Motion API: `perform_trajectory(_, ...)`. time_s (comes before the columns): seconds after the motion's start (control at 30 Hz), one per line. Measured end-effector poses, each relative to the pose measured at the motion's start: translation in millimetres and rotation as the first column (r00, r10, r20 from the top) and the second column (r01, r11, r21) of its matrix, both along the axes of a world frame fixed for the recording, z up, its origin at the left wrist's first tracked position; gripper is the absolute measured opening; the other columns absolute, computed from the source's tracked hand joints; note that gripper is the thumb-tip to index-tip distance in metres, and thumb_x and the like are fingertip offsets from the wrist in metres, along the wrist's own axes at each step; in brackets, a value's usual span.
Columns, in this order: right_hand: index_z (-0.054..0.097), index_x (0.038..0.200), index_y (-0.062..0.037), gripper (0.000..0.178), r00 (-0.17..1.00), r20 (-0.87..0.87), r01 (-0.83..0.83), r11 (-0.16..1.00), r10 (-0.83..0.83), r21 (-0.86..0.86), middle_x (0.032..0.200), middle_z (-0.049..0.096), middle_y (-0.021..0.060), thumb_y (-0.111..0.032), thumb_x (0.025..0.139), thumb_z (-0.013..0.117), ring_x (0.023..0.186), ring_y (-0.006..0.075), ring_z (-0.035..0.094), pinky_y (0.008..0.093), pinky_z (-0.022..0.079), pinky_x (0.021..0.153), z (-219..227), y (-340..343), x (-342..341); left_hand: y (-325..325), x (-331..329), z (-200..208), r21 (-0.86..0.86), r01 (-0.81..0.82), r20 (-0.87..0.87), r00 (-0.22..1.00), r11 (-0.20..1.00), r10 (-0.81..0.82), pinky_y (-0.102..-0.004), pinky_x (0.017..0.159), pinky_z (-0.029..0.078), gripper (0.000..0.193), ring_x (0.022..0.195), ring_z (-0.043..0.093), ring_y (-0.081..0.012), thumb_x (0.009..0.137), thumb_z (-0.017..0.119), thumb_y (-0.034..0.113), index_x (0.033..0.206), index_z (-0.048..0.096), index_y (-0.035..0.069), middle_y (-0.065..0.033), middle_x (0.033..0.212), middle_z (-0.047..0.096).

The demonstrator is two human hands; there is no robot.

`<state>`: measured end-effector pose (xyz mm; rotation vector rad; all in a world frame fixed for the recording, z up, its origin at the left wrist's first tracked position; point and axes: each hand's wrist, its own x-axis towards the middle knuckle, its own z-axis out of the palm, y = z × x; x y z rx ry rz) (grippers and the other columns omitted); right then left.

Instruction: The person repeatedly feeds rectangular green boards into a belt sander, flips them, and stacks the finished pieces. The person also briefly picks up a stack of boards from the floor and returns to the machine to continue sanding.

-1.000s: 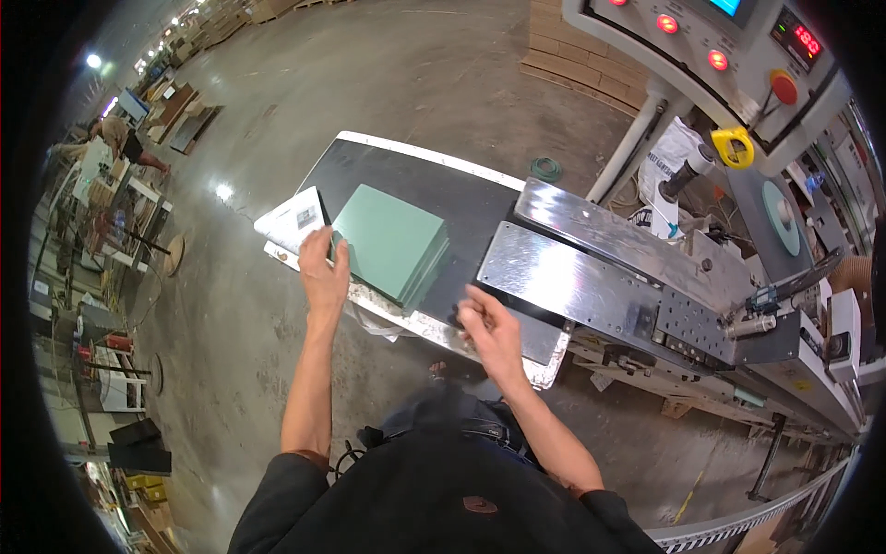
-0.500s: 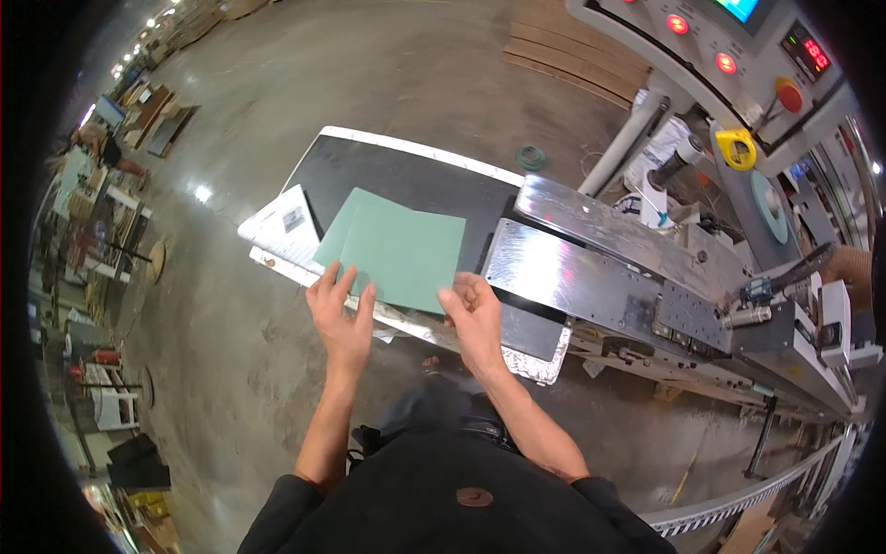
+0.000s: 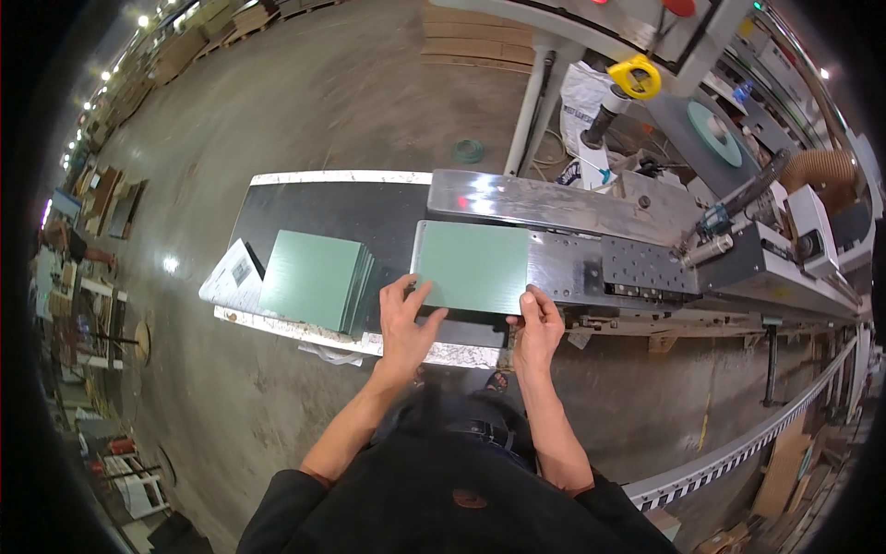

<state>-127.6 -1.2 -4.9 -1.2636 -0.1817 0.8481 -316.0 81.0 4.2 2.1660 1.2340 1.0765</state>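
Observation:
A flat green rectangular panel (image 3: 475,266) lies over the metal plate at the machine's left end. My right hand (image 3: 536,328) pinches its near right corner, with the thumb on top. At the near left corner, my left hand (image 3: 403,325) has its fingers apart. The fingertips touch the panel's left edge and the thumb is by its front edge. Left of the hands, a stack of similar green panels (image 3: 312,280) rests on the dark tabletop, their right edges slightly fanned. A white printed sheet (image 3: 233,277) sticks out at the stack's left.
The dark table (image 3: 341,203) has a worn white border. A long metal guide rail (image 3: 544,205) runs behind the panel toward the machine (image 3: 748,268) at right. A yellow ring-shaped part (image 3: 635,78) hangs at the back. A striped rail (image 3: 748,452) crosses the lower right.
The upper green panel has left the stack and moved right onto the metal plate, both hands going with it. My view has shifted rightward. The remaining stack now shows its layered right side.

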Motion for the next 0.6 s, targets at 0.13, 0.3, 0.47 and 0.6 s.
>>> perform_trajectory(0.13, 0.058, 0.118, 0.0038, 0.033, 0.992, -0.109, 0.081, 0.990, -0.069, 0.115, 0.106, 0.067, 0.0120, -0.019, 0.097, 0.069, 0.085, 0.0190, 0.069, 0.0330, 0.060, 0.076, -2.8, -8.4, -4.3, 13.7, 11.2, 2.4, 0.053, -0.018, -0.018, 1.000, 0.998, 0.019, -0.0442, 0.094, 0.046, 0.050, 0.112, 0.052, -0.0358, 0.069, 0.085, 0.009, 0.116, 0.070, 0.004, -0.0156, 0.124, 0.059)
perform_trajectory(0.3, 0.056, 0.131, 0.0075, 0.038, 0.998, 0.060, -0.027, 0.999, 0.025, 0.046, 0.111, 0.068, 0.0138, -0.012, 0.099, 0.062, 0.090, 0.0155, 0.067, 0.0313, 0.059, 0.078, 0.6, -32.7, -30.2, 16.7, 17.0, -2.2, 0.075, 0.009, -0.078, 0.997, 0.997, -0.004, -0.0435, 0.098, 0.045, 0.051, 0.116, 0.053, -0.0346, 0.069, 0.087, 0.012, 0.117, 0.072, 0.007, -0.0152, 0.123, 0.061)
perform_trajectory(0.47, 0.045, 0.145, 0.0060, 0.051, 0.983, 0.077, -0.169, 0.985, 0.167, 0.023, 0.125, 0.063, 0.0132, -0.015, 0.100, 0.060, 0.090, 0.0141, 0.068, 0.0275, 0.058, 0.080, -17.1, -22.4, -59.4, 20.6, 2.9, -19.2, 0.111, 0.022, -0.044, 0.999, 0.994, -0.017, -0.0458, 0.097, 0.045, 0.049, 0.114, 0.053, -0.0367, 0.072, 0.086, 0.012, 0.118, 0.071, 0.005, -0.0179, 0.123, 0.059)
perform_trajectory(0.6, 0.028, 0.154, 0.0065, 0.061, 0.980, 0.173, -0.112, 0.989, 0.095, 0.092, 0.139, 0.057, 0.0192, -0.009, 0.102, 0.054, 0.101, 0.0166, 0.064, 0.0292, 0.059, 0.081, -21.1, -18.9, -68.0, 26.8, 11.5, -21.0, 0.093, 0.099, -0.050, 0.994, 0.991, -0.095, -0.0466, 0.094, 0.045, 0.047, 0.114, 0.052, -0.0374, 0.074, 0.084, 0.011, 0.119, 0.071, 0.003, -0.0183, 0.124, 0.060)
